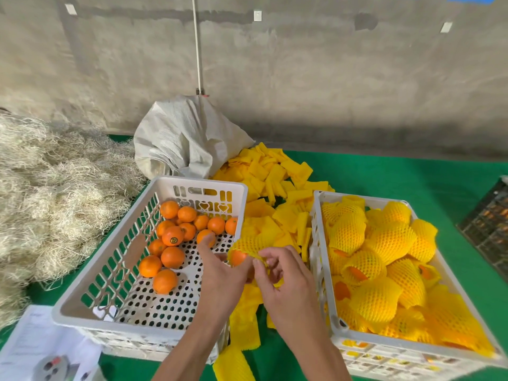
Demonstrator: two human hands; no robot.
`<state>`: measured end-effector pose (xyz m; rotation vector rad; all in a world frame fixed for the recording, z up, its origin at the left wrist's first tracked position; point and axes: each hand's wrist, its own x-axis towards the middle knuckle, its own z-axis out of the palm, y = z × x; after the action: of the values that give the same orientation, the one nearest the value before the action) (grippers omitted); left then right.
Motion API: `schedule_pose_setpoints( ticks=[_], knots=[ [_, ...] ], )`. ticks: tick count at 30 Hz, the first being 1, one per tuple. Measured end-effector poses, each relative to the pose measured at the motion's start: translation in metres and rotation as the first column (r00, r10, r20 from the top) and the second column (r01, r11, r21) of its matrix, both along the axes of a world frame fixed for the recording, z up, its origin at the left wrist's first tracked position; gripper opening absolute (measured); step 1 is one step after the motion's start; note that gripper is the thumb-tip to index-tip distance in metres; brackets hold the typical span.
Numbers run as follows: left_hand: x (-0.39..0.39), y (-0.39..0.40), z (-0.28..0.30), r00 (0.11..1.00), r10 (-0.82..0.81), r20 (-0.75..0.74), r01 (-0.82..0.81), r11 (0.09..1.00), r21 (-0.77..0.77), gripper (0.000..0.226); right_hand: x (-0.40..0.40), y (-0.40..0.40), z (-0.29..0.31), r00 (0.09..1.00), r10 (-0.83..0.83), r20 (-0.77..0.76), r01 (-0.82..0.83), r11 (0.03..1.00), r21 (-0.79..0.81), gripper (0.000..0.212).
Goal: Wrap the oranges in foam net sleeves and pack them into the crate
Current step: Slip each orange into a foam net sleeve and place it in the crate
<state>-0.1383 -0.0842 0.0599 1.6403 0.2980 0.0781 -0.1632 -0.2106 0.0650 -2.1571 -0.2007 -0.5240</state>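
Two hands meet over the green table between the crates: left hand (220, 266) cups a round orange (238, 257), right hand (277, 266) pinches its yellow foam net sleeve (247, 244); pull it evenly over, then right into the white plastic crate (319, 243)

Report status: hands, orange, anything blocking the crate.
Left hand and right hand both grip one orange, foam net sleeve half on. Right crate holds wrapped oranges. Nothing blocking.
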Motion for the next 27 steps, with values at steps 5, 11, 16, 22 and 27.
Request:
schedule_pose_setpoints(
  ticks=[5, 11, 16, 22, 27],
  knots=[
    [0.002, 0.001, 0.004, 0.991, -0.127, -0.036, 0.114, 0.96, -0.254, 0.032, 0.004, -0.002, -0.01, 0.987, -0.157, 0.015, 0.157, 0.97, -0.188, 0.023],
    [0.001, 0.005, 0.004, 0.928, -0.37, -0.03, 0.315, 0.827, -0.467, 0.038, 0.007, -0.004, -0.015, 0.983, -0.163, -0.085, 0.155, 0.983, -0.097, 0.033],
    [0.003, 0.011, -0.001, 0.976, -0.216, -0.039, 0.206, 0.962, -0.178, 0.056, 0.009, -0.017, -0.011, 0.982, -0.167, -0.089, 0.164, 0.986, -0.04, 0.025],
    [0.007, 0.0, -0.008, 0.992, 0.085, 0.097, -0.075, 0.993, -0.094, 0.051, -0.003, 0.004, -0.006, 0.973, -0.096, 0.212, 0.125, 0.983, -0.131, 0.014],
    [0.004, -0.011, -0.01, 0.985, -0.11, 0.133, 0.159, 0.879, -0.449, 0.056, 0.005, 0.01, -0.01, 0.974, -0.225, 0.033, 0.226, 0.974, -0.025, 0.032]
  ],
)
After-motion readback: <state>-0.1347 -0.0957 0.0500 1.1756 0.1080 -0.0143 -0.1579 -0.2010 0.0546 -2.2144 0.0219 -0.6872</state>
